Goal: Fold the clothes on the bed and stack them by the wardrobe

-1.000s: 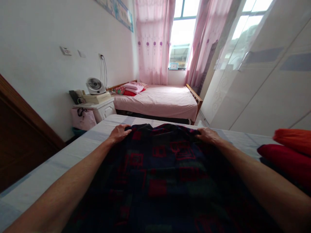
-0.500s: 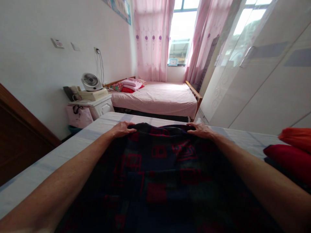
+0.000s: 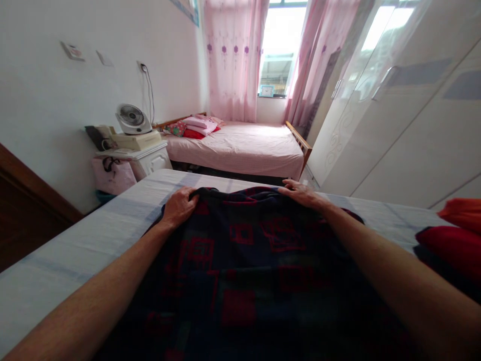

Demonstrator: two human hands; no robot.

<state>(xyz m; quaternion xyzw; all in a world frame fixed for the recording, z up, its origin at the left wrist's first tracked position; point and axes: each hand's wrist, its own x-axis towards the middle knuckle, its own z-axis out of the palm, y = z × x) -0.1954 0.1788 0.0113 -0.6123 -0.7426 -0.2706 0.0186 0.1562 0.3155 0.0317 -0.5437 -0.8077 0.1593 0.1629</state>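
A dark navy and black garment (image 3: 240, 250) with red squares and outlines, seemingly a top, spreads before me over the pale bed sheet. My left hand (image 3: 180, 206) grips the upper left of its far edge, fingers closed over the cloth. At the right of that edge, my right hand (image 3: 300, 194) holds the cloth between thumb and fingers, its fingertips a little raised. The far edge sags slightly between the hands. Dark cloth also shows outside both forearms. The garment's near part runs out of view at the bottom.
On the right of the sheet (image 3: 93, 240) lie red folded cloth (image 3: 451, 250) and an orange one (image 3: 464, 213). Beyond stands a pink bed (image 3: 244, 145). A fan (image 3: 132, 119) sits on a bedside cabinet (image 3: 150, 158) at left. A white wardrobe (image 3: 394, 135) lines the right.
The garment has come down nearer the sheet, with its sides spreading wider. My left hand has moved slightly left and turned; my right hand's fingers have lifted a little. The view has shifted slightly.
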